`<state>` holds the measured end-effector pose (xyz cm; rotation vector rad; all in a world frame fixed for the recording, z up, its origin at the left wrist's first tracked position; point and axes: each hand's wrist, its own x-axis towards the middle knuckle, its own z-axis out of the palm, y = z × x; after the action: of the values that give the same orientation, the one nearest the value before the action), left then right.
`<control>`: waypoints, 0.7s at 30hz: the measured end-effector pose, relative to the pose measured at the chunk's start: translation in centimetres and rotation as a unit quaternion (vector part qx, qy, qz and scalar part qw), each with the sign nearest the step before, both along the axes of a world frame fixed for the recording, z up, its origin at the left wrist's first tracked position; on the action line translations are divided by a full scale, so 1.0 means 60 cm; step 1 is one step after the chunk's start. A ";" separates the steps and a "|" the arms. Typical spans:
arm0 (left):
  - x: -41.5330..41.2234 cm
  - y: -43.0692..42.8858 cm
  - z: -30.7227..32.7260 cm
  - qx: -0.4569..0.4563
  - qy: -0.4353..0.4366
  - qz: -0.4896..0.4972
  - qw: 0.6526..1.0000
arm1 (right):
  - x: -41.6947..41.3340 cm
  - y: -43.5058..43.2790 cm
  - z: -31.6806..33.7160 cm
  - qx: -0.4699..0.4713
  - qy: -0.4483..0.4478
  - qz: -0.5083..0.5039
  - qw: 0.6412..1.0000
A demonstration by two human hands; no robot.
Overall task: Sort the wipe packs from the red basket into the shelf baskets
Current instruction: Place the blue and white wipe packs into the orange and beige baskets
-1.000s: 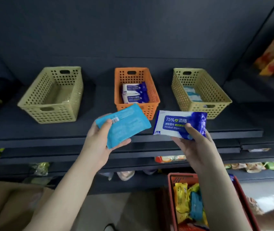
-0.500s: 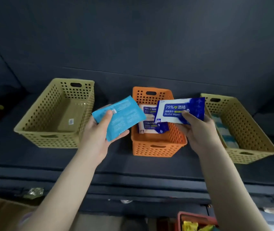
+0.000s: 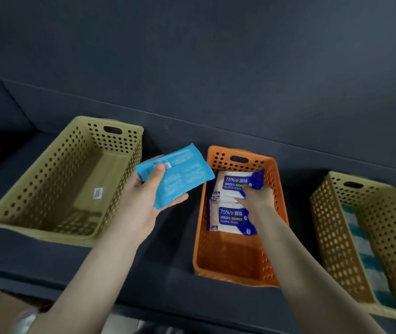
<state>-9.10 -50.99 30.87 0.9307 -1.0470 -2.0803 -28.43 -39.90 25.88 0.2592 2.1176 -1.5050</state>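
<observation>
Placement step: the right hand [image 3: 257, 198], fingers curled round a dark-blue wipe pack [image 3: 235, 183], holds it inside the orange basket [image 3: 200, 237], the left hand [image 3: 141, 206] grips a light-blue pack [image 3: 182, 174] beside the basket, and the next move probably calls for opening the right fingers.

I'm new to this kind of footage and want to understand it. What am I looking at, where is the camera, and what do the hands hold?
No machine here: these are a person's two bare hands, filmed by one wide-angle camera worn on the head, looking forward and down. A dark shelf carries three perforated baskets. The left hand holds a light blue pack in the air between the left yellow basket and the orange basket. The right hand reaches into the orange basket, gripping an alcohol wipe pack next to a second pack like it. The right yellow basket holds striped packs.
</observation>
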 end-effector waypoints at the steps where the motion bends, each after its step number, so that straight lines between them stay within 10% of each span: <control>1: -0.004 -0.007 -0.001 0.002 -0.006 -0.004 1.000 | 0.000 -0.001 -0.004 0.020 0.012 0.005 1.000; 10: -0.021 -0.038 -0.015 0.024 -0.019 -0.067 0.997 | 0.002 0.003 -0.015 0.187 0.254 0.135 0.939; 21: -0.018 -0.056 -0.033 0.044 -0.027 -0.098 0.994 | 0.030 0.054 0.024 0.260 0.187 0.294 0.901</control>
<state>-10.21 -54.33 28.91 0.9655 -1.1218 -2.2888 -26.66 -36.67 27.32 -0.4948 2.5522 -0.6564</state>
